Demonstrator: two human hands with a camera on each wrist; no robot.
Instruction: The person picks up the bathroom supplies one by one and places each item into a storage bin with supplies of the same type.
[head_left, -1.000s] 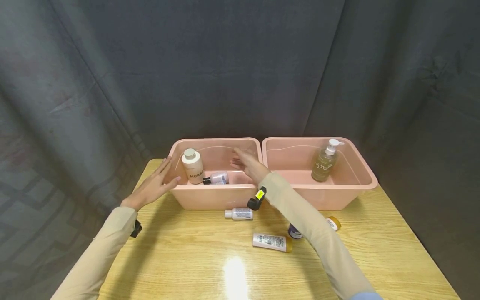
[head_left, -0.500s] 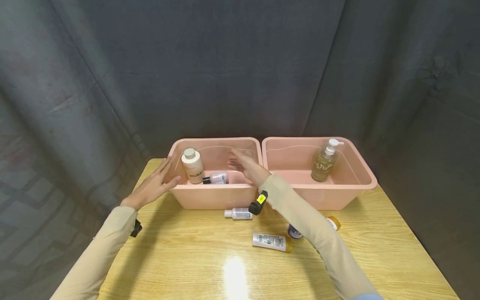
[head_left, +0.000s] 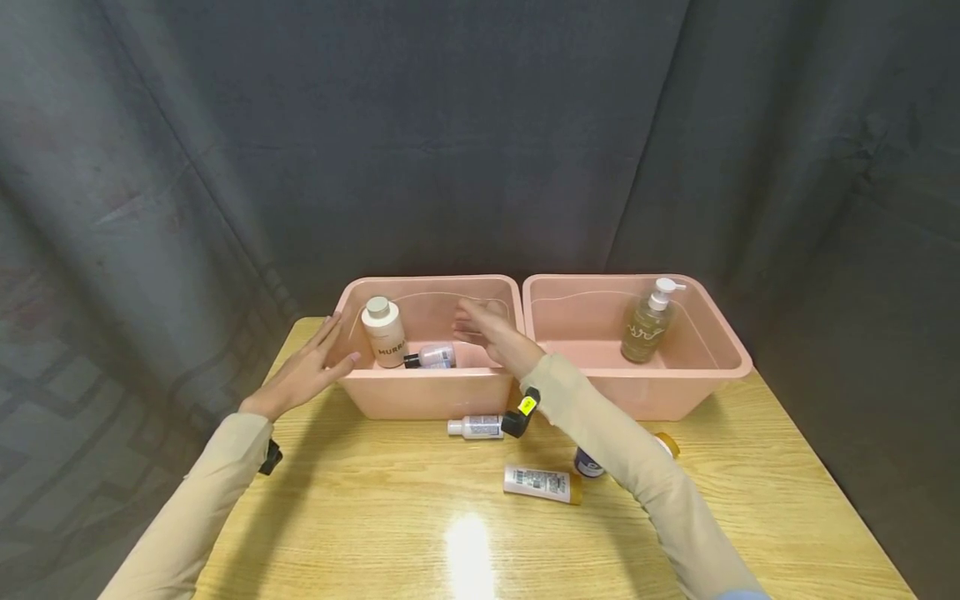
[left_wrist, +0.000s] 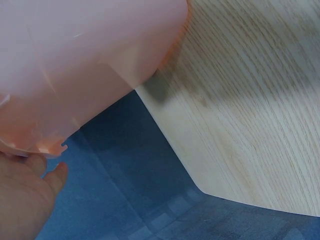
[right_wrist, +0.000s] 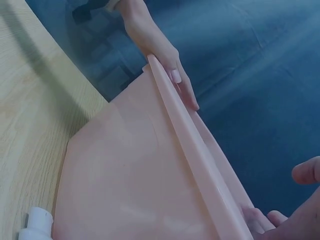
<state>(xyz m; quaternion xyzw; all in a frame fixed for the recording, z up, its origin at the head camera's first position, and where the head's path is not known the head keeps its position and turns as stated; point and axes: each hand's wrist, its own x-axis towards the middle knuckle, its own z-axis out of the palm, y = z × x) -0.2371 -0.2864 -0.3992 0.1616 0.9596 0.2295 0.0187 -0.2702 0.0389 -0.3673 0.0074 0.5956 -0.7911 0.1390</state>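
Observation:
In the head view my left hand (head_left: 303,375) rests on the left end of the left pink bin (head_left: 431,398), fingers straight along the rim and thumb over the front corner. My right hand (head_left: 501,340) reaches over the front rim into the right part of that bin. Its fingers are extended and no object shows in them. Inside the same bin a white bottle (head_left: 386,335) with a pale cap stands upright. Beside it a small clear bottle (head_left: 435,357) with a black cap lies on its side. The right wrist view shows the right fingers (right_wrist: 260,220) just beyond the rim.
A second pink bin (head_left: 637,398) stands to the right, with a green pump bottle (head_left: 645,331) upright inside. On the table lie a small white bottle (head_left: 480,427), a white tube (head_left: 538,483) with an orange cap, and a dark purple container (head_left: 588,463) partly behind my right forearm.
My right hand has shifted slightly left inside the left bin, and its wrist has turned a little. The left hand and the bottles stay practically where they were.

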